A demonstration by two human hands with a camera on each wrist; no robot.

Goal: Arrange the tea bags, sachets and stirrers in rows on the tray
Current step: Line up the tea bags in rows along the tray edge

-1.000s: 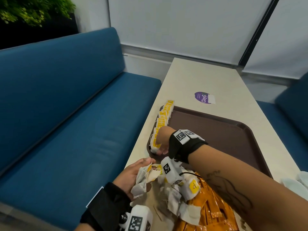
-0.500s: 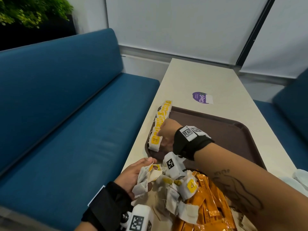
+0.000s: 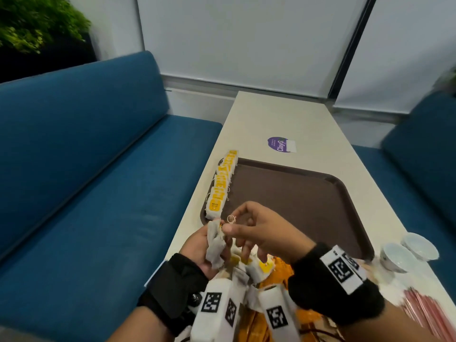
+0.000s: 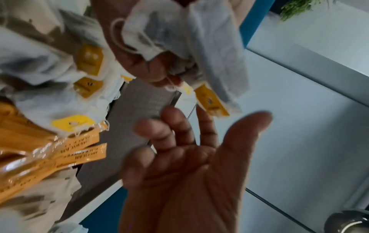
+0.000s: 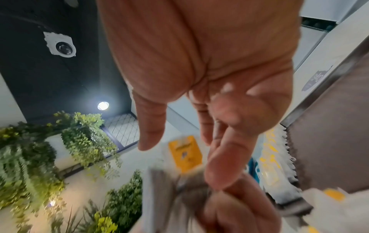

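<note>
Since a second earlier, the right hand (image 3: 256,230) had left the row of yellow-tagged white tea bags (image 3: 220,185) along the left rim of the dark brown plastic tray (image 3: 296,201) and come back to the left hand (image 3: 197,248) near the tray's near left corner. That row leaned on the rim, stretching from the far left corner towards the near one. The left hand gripped a crumpled bunch of white paper tea bags (image 3: 215,243), fingers curled round it. The right hand pinched a looped string (image 3: 231,219) at the top of that bunch between thumb and forefinger, its other fingers loosely spread. Beneath both hands lay a loose heap of more tea bags (image 3: 261,267) on orange sachets (image 3: 278,270). Farther right on the pale surface (image 3: 283,119) stood two small white cups (image 3: 407,253) and, near them, pink stirrers (image 3: 424,309). A purple round sticker (image 3: 280,144) lay beyond the tray.
</note>
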